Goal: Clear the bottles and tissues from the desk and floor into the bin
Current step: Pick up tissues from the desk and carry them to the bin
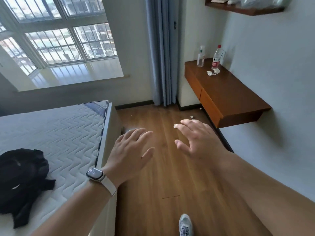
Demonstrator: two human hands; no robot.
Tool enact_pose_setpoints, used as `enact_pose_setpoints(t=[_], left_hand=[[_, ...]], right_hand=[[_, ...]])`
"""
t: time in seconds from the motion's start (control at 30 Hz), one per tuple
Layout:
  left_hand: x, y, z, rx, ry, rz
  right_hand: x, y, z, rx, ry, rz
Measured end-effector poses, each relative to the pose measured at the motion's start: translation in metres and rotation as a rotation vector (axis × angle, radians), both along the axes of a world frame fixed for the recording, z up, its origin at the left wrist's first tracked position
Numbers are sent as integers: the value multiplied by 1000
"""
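On the wall-mounted wooden desk (pixel 233 97) at the right stand a clear bottle with a red cap and label (pixel 216 58) and a smaller clear bottle (pixel 200 57). Crumpled white tissues (pixel 212 72) lie in front of them on the desk. More tissue bits lie on the wooden floor, one by the desk's underside (pixel 192 117), one near the skirting (pixel 201 108), one just past my right fingertips (pixel 175 126). My left hand (pixel 131 150) and my right hand (pixel 197 140) hover over the floor, fingers spread, holding nothing. No bin is in view.
A bed with a bare quilted mattress (pixel 56 138) fills the left, a black bag (pixel 22 178) on it. A blue curtain (pixel 162 51) hangs at the corner beside a large window (pixel 59 31). A wall shelf (pixel 243 5) is above the desk. My shoe (pixel 185 225) is on the floor.
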State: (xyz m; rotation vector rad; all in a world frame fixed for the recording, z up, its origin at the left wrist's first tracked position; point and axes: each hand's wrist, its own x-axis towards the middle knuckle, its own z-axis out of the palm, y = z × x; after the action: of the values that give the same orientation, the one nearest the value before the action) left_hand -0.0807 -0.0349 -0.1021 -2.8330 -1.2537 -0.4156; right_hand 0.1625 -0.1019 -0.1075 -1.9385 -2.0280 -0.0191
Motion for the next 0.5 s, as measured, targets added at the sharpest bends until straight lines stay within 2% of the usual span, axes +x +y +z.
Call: enact_pose_setpoints(t=[0.23,0.5], left_hand=[[90,93,3,12,10,-28],[141,161,-8,-23,10,-76]], right_hand=[[93,75,4,-9,-10,-46],[145,126,0,-50,-13,-112]])
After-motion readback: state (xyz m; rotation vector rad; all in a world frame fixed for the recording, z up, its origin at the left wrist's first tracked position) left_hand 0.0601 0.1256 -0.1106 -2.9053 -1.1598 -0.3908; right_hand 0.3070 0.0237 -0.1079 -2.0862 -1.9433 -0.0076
